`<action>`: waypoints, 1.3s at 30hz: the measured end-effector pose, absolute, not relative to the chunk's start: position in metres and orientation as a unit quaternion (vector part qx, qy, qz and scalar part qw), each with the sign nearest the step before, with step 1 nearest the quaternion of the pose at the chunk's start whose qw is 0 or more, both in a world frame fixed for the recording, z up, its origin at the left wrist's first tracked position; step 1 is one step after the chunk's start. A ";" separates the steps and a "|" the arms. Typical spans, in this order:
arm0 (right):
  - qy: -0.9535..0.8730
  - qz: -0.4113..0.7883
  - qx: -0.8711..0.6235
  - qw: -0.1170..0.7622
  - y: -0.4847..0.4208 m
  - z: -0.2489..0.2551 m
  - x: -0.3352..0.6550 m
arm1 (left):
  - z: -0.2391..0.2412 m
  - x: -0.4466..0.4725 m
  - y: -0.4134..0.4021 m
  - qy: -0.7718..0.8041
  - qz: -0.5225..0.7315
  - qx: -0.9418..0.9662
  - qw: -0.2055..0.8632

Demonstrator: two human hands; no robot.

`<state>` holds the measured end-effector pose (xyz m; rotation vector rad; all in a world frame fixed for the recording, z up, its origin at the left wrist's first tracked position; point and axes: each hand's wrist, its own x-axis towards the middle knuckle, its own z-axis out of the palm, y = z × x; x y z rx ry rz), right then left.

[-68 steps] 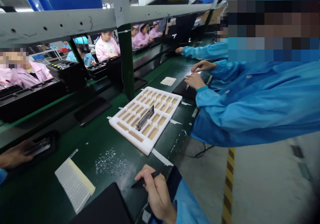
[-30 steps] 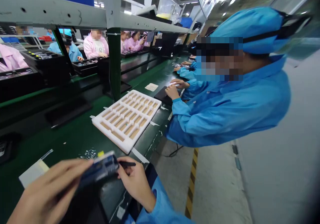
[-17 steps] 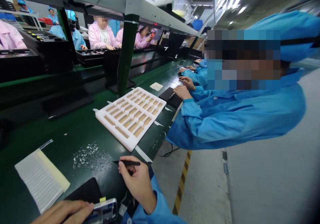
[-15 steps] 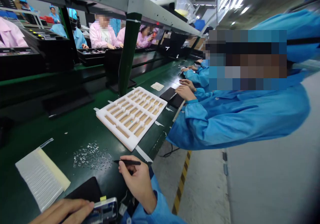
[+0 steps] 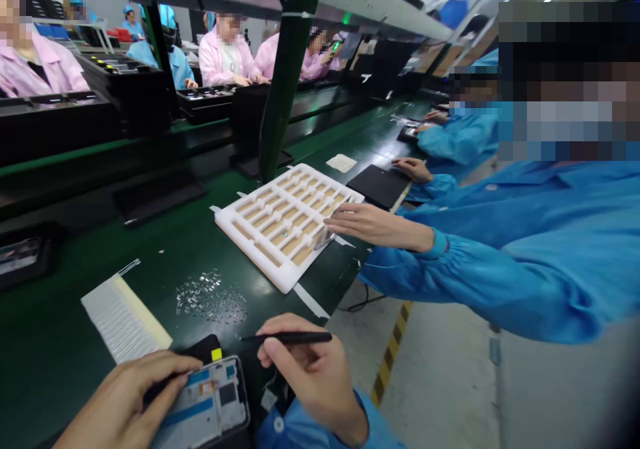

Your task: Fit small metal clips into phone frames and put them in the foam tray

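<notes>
At the bottom of the view, the left hand [image 5: 125, 402] is clamped on the edge of a phone housing [image 5: 200, 399], which has blue film and rectangular cutouts. The right hand [image 5: 310, 375] pinches a slim black tool [image 5: 285, 337]. Newly, a co-worker's hand [image 5: 380, 227] stretches to the corner of the white foam tray [image 5: 250, 249] on the smooth green desk [image 5: 60, 315].

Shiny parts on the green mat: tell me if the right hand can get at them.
Probably yes: the right hand holds black tweezers near the shiny parts, with nothing visible between.
</notes>
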<state>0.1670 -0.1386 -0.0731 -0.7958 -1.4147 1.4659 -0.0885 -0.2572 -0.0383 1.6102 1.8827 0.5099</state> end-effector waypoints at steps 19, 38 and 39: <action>-0.700 0.567 -0.280 0.331 -0.154 -0.067 0.140 | -0.035 -0.071 -0.245 0.708 0.180 0.526 0.436; -0.728 0.516 -0.269 0.363 -0.158 -0.068 0.140 | -0.050 -0.062 -0.246 0.738 0.200 0.520 0.381; -0.729 0.512 -0.267 0.368 -0.159 -0.068 0.140 | -0.050 -0.062 -0.246 0.739 0.198 0.518 0.384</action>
